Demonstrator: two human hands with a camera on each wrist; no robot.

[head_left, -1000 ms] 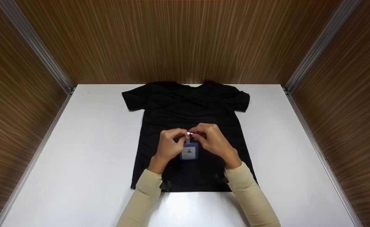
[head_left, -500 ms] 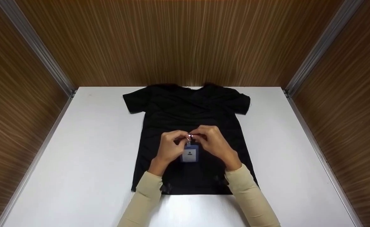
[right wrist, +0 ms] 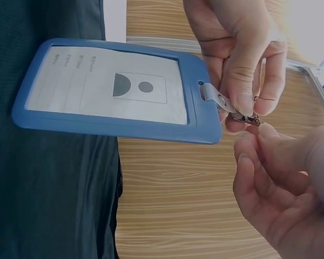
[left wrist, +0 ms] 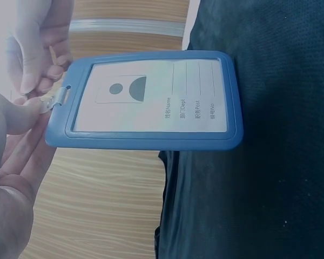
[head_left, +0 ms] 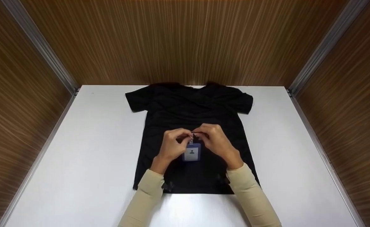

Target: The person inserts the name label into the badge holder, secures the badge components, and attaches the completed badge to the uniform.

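A blue-framed ID badge holder (left wrist: 146, 141) with a white card hangs from a clear strap (right wrist: 209, 91) over the black T-shirt (head_left: 191, 110). A small metal badge clip (right wrist: 245, 118) sits at the strap's upper end, with a thin wire-like piece beside it. My left hand (head_left: 172, 145) pinches the clip between thumb and fingers, close to the strap. Facing it, my right hand (head_left: 216, 140) has thumb and fingertips pinched together at the clip's far end. The fingers partly hide the clip in the head view.
The T-shirt lies spread flat on a white table (head_left: 102, 151), sleeves out to both sides and neckline at the back edge. Wood-patterned panels (head_left: 185, 41) enclose the back and both sides, with metal strips at the corners.
Both hands stay together at the clip above the shirt, with only slight finger movement. The bright glint on the metal has faded. The whole head view has shifted a little.
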